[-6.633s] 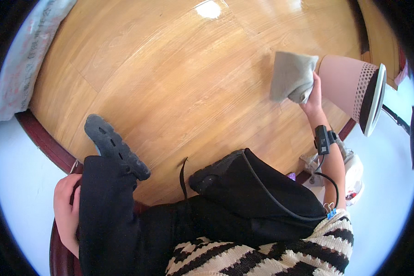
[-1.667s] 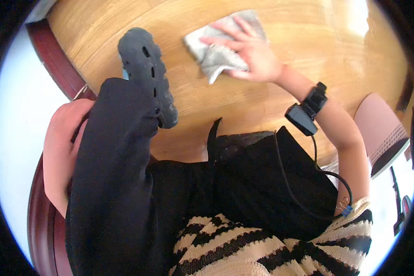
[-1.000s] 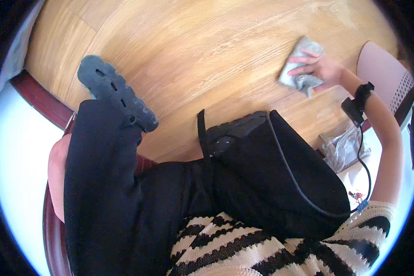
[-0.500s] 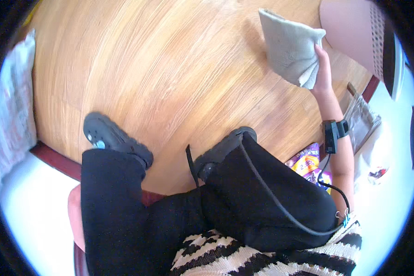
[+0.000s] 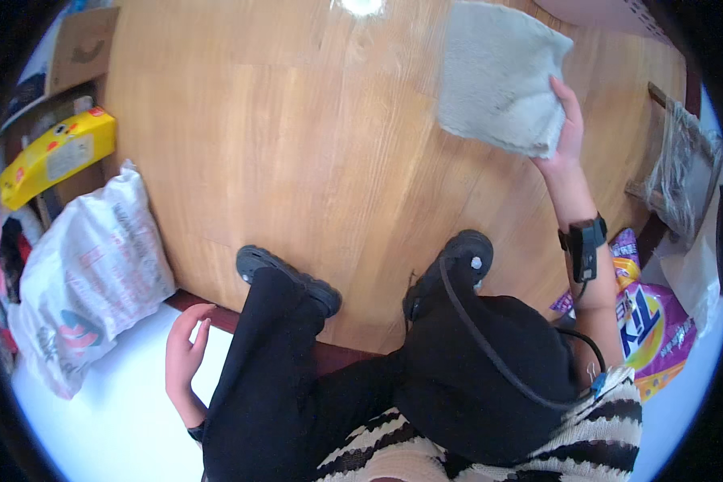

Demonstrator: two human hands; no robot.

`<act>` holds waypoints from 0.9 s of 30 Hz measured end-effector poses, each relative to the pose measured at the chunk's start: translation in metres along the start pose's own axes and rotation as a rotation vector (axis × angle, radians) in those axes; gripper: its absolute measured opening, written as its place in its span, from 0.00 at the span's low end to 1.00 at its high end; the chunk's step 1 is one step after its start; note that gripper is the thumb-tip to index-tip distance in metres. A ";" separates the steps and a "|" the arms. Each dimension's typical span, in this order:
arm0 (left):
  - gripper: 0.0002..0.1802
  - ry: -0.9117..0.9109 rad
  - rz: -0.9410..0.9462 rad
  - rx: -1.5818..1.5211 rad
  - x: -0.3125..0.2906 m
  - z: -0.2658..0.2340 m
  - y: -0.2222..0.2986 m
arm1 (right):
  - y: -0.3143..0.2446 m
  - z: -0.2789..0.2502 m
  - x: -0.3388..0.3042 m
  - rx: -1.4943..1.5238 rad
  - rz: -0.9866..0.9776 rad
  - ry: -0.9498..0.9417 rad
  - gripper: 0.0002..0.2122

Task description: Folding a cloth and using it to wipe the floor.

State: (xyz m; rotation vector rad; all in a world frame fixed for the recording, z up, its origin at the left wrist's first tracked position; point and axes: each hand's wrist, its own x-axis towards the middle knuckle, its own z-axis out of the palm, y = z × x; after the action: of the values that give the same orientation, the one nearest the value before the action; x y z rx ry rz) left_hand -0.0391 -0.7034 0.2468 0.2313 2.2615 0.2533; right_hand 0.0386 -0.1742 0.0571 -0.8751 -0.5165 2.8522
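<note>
My right hand (image 5: 569, 128) grips the near right edge of a pale grey, folded cleaning cloth (image 5: 498, 76), with the thumb lying on top. The other fingers are under the cloth and cannot be seen. The cloth is spread rather flat at the upper right, against the wood-pattern floor (image 5: 297, 145); whether it touches the floor I cannot tell. Beside my left leg, my left hand (image 5: 189, 345) hangs open and holds nothing, its fingers slightly bent and the thumb apart. Close to it stands a white plastic bag (image 5: 96, 273).
At the left, a yellow package (image 5: 60, 157) lies near a cardboard box (image 5: 84, 48). A purple detergent bag (image 5: 659, 333) is by my right forearm, below a plastic-wrapped wooden frame (image 5: 683, 177). A pink perforated container (image 5: 606, 16) shows at the top right. My dark clogs (image 5: 289, 281) are on the floor.
The cloth was tilted and bunched and now spreads flatter, still in my right hand. My view has shifted left, showing more of the bags and boxes. My left hand has come into fuller view.
</note>
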 end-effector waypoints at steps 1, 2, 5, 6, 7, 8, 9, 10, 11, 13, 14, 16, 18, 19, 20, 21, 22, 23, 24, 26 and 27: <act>0.11 0.020 -0.008 0.023 0.000 -0.010 0.005 | -0.002 -0.005 -0.003 -0.006 -0.031 0.030 0.17; 0.11 0.015 0.004 0.044 -0.001 -0.018 0.010 | -0.006 -0.014 -0.004 0.020 -0.052 0.036 0.17; 0.10 0.020 0.102 0.182 0.007 -0.042 0.030 | -0.035 -0.051 -0.011 0.048 -0.092 -0.027 0.20; 0.10 0.006 0.115 0.211 0.007 -0.053 0.041 | -0.036 -0.038 -0.013 0.007 -0.136 0.130 0.20; 0.10 -0.011 0.129 0.238 0.010 -0.063 0.052 | -0.036 -0.035 -0.015 0.023 -0.124 0.124 0.20; 0.10 -0.047 0.141 0.256 0.018 -0.070 0.065 | -0.036 -0.033 -0.016 0.043 -0.172 0.168 0.20; 0.10 -0.085 0.156 0.275 0.028 -0.073 0.080 | -0.036 -0.033 -0.019 0.063 -0.222 0.216 0.20; 0.10 -0.108 0.213 0.292 0.041 -0.075 0.089 | -0.040 -0.042 -0.026 0.081 -0.188 0.039 0.20; 0.10 -0.118 0.230 0.291 0.064 -0.071 0.091 | -0.037 -0.049 -0.033 0.076 -0.201 0.052 0.20; 0.10 -0.258 0.381 0.371 0.110 -0.066 0.101 | -0.039 -0.056 -0.053 0.104 -0.238 0.075 0.20; 0.10 -0.275 0.394 0.381 0.128 -0.066 0.106 | -0.037 -0.061 -0.063 0.111 -0.250 0.094 0.20; 0.10 -0.386 0.447 0.347 0.166 -0.063 0.108 | -0.038 -0.068 -0.083 0.172 -0.260 0.130 0.20; 0.14 -0.538 0.416 0.442 0.207 -0.047 0.096 | -0.040 -0.072 -0.102 0.124 -0.305 0.270 0.20; 0.16 -0.647 0.381 0.552 0.222 -0.038 0.102 | -0.040 -0.075 -0.111 0.077 -0.333 0.398 0.20; 0.16 -0.668 0.411 0.546 0.238 -0.029 0.104 | -0.046 -0.076 -0.123 0.090 -0.333 0.331 0.19; 0.19 -0.792 0.406 0.640 0.252 -0.021 0.106 | -0.050 -0.077 -0.134 0.079 -0.350 0.368 0.19; 0.22 -0.913 0.401 0.740 0.263 -0.014 0.108 | -0.054 -0.078 -0.142 0.073 -0.386 0.381 0.19; 0.22 -0.948 0.447 0.746 0.273 -0.009 0.119 | -0.056 -0.074 -0.155 0.061 -0.430 0.404 0.19; 0.23 -1.014 0.408 0.773 0.280 -0.005 0.136 | -0.057 -0.073 -0.166 0.073 -0.441 0.346 0.19; 0.20 -1.121 0.393 0.774 0.296 0.002 0.153 | -0.054 -0.071 -0.192 0.067 -0.520 0.453 0.19; 0.20 -1.124 0.400 0.820 0.304 -0.001 0.138 | -0.040 -0.080 -0.195 0.114 -0.561 0.489 0.19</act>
State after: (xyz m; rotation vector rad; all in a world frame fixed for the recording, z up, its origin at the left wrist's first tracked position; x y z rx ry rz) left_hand -0.2230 -0.4945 0.0618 0.9743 1.0654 -0.5165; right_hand 0.2452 -0.1532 0.1109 -1.1378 -0.4409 2.0545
